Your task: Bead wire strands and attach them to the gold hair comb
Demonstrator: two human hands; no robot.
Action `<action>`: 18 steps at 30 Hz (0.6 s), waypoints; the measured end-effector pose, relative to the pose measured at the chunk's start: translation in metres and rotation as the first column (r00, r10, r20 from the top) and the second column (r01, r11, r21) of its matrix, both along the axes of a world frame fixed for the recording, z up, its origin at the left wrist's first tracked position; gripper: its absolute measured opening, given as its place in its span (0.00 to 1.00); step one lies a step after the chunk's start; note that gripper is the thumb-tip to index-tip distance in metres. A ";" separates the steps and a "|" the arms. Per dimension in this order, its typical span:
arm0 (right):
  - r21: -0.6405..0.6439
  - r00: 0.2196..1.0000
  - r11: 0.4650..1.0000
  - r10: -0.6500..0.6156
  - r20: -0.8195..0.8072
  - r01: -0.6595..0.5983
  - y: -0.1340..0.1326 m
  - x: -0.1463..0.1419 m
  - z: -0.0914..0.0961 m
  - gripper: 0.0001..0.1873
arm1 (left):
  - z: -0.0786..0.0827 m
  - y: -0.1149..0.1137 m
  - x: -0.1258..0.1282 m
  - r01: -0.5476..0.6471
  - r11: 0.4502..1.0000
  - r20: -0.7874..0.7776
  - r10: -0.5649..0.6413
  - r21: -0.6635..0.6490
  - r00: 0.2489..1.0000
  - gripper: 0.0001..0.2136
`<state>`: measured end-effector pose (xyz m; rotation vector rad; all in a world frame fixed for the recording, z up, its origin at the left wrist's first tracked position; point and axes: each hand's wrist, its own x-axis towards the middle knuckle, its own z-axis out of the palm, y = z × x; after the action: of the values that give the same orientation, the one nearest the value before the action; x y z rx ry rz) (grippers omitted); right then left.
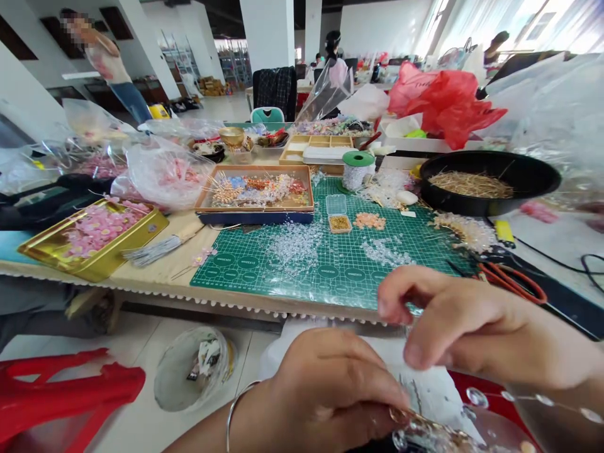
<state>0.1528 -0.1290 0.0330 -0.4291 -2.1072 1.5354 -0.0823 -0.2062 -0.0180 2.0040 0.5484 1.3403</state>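
The left hand [337, 384] pinches a beaded ornament [438, 431] between thumb and fingers, low over the lap in front of the table edge, seemingly to steady it close to the body. The right hand [472, 321] hovers just above, fingers bent, thumb and forefinger apart; whether it grips a fine wire or thread, I can't tell. On the cutting mat [283, 284], clear beads [295, 245] lie loose in piles, probably for easy picking, while gold beads [340, 223] sit in a little box, likely against scattering. Scissors [514, 277] lie near the right hand, presumably for quick reach.
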 end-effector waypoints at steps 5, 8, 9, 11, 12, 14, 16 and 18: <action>-0.186 0.964 0.965 0.141 -0.227 -0.184 -0.003 -0.033 -0.027 0.10 | -0.004 -0.001 0.006 0.070 0.913 0.142 -0.014 -0.403 0.990 0.07; -0.313 0.959 0.944 0.009 -0.283 -0.101 -0.008 -0.031 -0.045 0.06 | -0.004 0.001 0.012 0.245 0.658 0.302 -0.028 -0.712 0.953 0.11; -0.341 0.955 0.936 -0.020 -0.296 -0.086 -0.010 -0.029 -0.050 0.05 | -0.004 0.001 0.014 0.304 0.556 0.353 -0.021 -0.773 0.935 0.12; -0.398 0.945 0.915 -0.074 -0.318 -0.062 -0.014 -0.027 -0.059 0.05 | -0.004 0.003 0.017 0.365 0.414 0.398 -0.007 -0.834 0.917 0.15; -0.422 0.941 0.905 -0.093 -0.324 -0.055 -0.016 -0.026 -0.062 0.05 | -0.004 0.004 0.019 0.375 0.372 0.403 -0.003 -0.849 0.915 0.16; -0.469 0.939 0.883 -0.143 -0.314 -0.022 -0.021 -0.025 -0.066 0.05 | -0.004 0.006 0.020 0.375 0.322 0.394 -0.009 -0.869 0.919 0.17; -0.507 0.933 0.861 -0.210 -0.292 0.035 -0.024 -0.026 -0.068 0.08 | -0.004 0.007 0.021 0.367 0.297 0.383 -0.004 -0.881 0.924 0.17; -0.527 0.923 0.843 -0.283 -0.263 0.108 -0.025 -0.026 -0.071 0.11 | -0.004 0.007 0.021 0.380 0.288 0.399 0.008 -0.879 0.917 0.16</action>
<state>0.1269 -0.1535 -0.0384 -0.5072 -1.3439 1.8743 -0.0612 -0.1991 -0.0224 0.7483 0.6836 0.7884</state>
